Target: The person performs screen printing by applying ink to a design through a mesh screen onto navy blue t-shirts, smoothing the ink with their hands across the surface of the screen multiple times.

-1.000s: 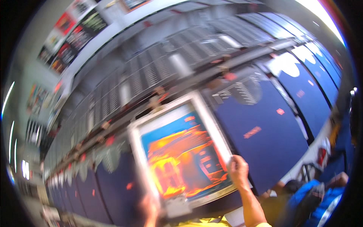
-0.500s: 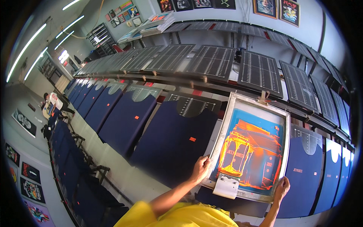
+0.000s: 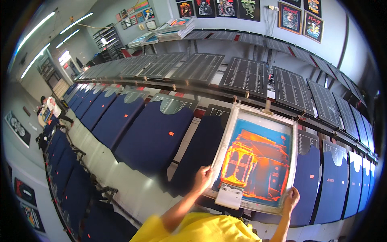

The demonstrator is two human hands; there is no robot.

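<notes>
We've got the screen-printing frame (image 3: 294, 149) over the navy T-shirt row (image 3: 155, 129), left hand (image 3: 204, 177) and right hand (image 3: 292, 198) gripping opposite sides. Tip it too far and that squeegee (image 3: 229, 196) could slide, probably smearing orange ink (image 3: 235, 179).

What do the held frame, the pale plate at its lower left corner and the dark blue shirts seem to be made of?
Frame: probably metal, judging by its dull silver-grey, stained bars. Pale plate: smooth and whitish; plastic or coated metal, I can't tell which. Dark blue shirts: matte cloth, perhaps cotton, given the shine-free surface and soft edges.
</notes>
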